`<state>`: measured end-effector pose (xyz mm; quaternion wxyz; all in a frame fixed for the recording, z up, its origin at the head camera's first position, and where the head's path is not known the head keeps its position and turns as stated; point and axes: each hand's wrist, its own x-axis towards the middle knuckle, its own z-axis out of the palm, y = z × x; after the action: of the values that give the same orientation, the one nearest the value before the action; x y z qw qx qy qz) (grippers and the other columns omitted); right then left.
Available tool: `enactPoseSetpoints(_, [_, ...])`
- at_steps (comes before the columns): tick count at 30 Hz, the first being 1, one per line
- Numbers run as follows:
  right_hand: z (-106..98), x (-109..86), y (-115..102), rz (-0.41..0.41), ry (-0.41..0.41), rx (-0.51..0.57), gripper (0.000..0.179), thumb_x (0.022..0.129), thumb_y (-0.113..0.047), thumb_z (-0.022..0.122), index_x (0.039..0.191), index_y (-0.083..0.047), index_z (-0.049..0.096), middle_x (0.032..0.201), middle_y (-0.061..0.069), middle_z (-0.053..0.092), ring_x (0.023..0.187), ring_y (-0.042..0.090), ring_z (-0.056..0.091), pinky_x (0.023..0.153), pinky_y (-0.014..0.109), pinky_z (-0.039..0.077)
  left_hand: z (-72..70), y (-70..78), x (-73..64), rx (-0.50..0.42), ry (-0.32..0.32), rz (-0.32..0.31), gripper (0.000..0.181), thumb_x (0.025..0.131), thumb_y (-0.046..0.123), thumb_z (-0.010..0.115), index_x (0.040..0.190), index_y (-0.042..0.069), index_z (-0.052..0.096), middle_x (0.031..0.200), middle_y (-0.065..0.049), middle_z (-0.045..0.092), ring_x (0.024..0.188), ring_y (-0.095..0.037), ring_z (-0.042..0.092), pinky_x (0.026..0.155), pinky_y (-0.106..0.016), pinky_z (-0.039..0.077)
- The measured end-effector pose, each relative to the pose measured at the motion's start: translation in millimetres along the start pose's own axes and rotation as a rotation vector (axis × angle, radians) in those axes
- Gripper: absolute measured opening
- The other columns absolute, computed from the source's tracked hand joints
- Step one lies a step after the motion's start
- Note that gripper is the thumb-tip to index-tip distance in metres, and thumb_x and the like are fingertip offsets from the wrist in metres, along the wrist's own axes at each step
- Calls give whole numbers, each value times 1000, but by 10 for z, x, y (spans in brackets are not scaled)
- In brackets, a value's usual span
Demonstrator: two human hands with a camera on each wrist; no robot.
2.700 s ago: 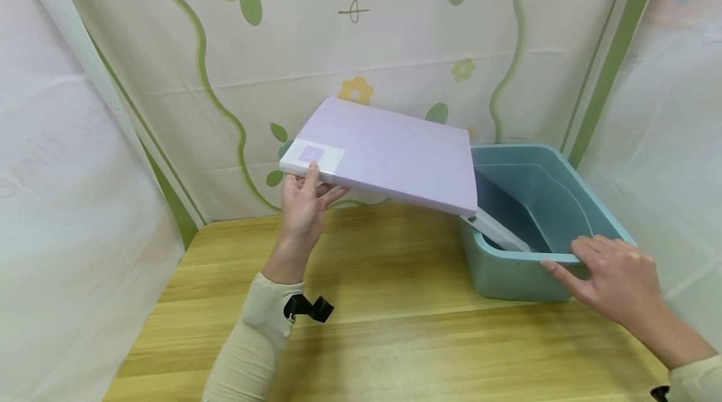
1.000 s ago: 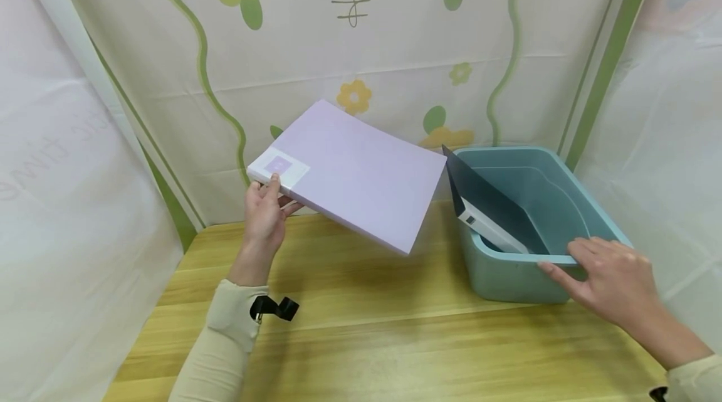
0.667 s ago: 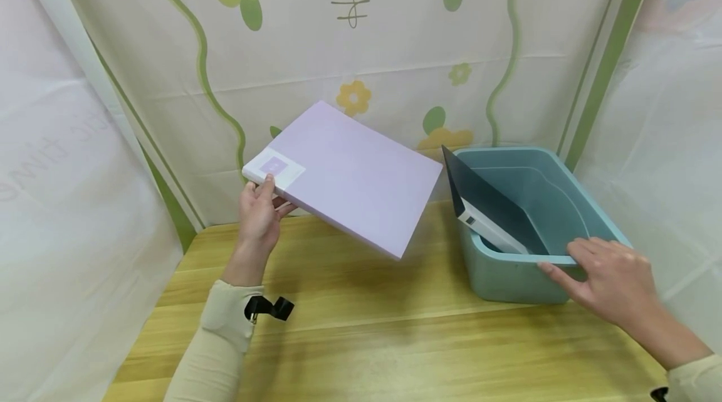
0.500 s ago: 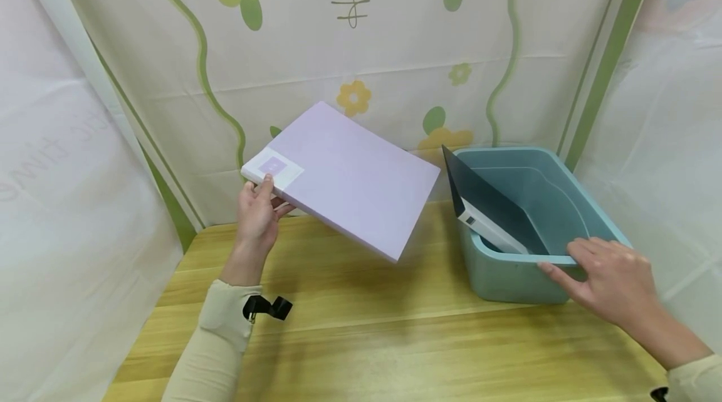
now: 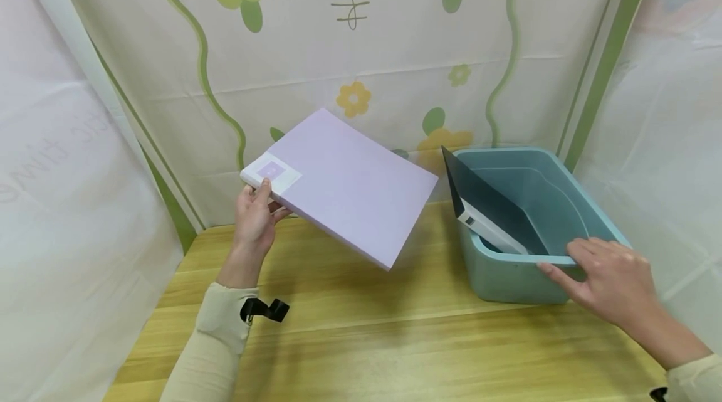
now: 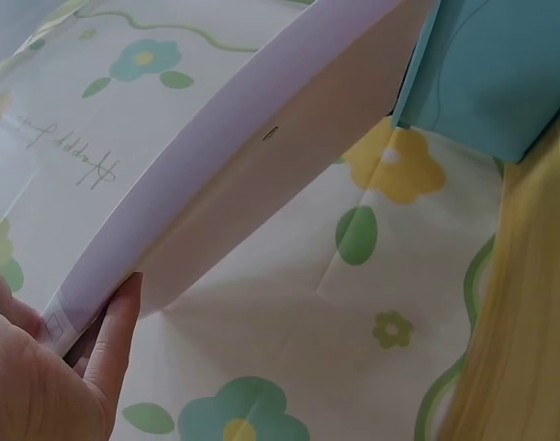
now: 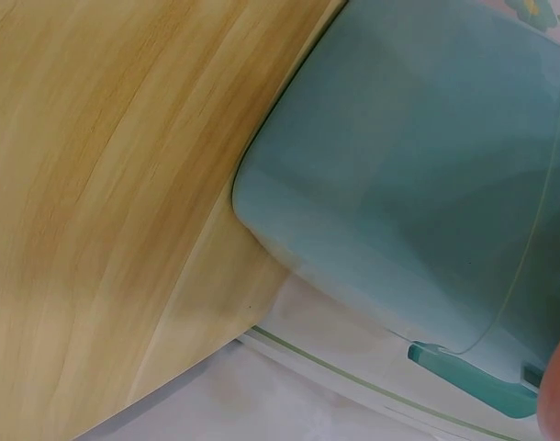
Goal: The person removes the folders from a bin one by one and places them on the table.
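A light purple file folder with a white label corner is held tilted above the table by my left hand. The thumb lies on its top face and the fingers are beneath, pinching the spine end. The left wrist view shows the folder's underside from below. My right hand grips the near rim of a blue-green plastic bin, fingers over the edge and thumb along the front. Inside the bin leans a dark binder with a white spine, its upper corner sticking out past the left rim.
The wooden table spans the space below both hands. A white curtain with flower prints hangs behind it, and more sheeting closes both sides. In the right wrist view, a green handle shows at the bin's side.
My left hand has moved the purple folder left and turned it, away from the bin, uncovering the dark binder. Lately it drifts slightly lower. The right hand stays on the rim.
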<state>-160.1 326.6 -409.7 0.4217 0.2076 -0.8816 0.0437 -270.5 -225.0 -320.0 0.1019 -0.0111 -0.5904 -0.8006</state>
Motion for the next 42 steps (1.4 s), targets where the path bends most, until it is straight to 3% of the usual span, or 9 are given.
enactPoseSetpoints(9, [0,11,-10,-3,15,-1,64,93,-81,41,67,-22,37,63,-16,24,55,3,21,46,22,10,-34,-48,-13,11,-12,-6,40,112,25,41,143,1,40,118,-11,59,83,-17,72,70,-29,61])
enactPoseSetpoints(17, [13,-7,9,4,5,6,64,92,-82,43,67,-22,39,64,-17,25,55,2,20,45,22,10,-64,-119,8,21,8,-38,44,112,25,41,147,0,38,107,-7,64,78,-15,71,68,-29,61])
enactPoseSetpoints(33, [78,-64,69,31,-29,1,64,90,-82,45,70,-22,43,63,-14,29,53,6,26,45,23,12,-73,-180,11,48,-3,-71,49,111,28,45,151,2,36,111,-8,61,80,-14,71,71,-28,61])
enactPoseSetpoints(42, [70,-59,62,29,-28,1,64,90,-82,44,69,-21,43,63,-14,29,53,6,26,45,23,11,-76,-216,30,42,0,-110,48,111,27,46,150,1,37,100,-4,65,73,-14,70,68,-27,61])
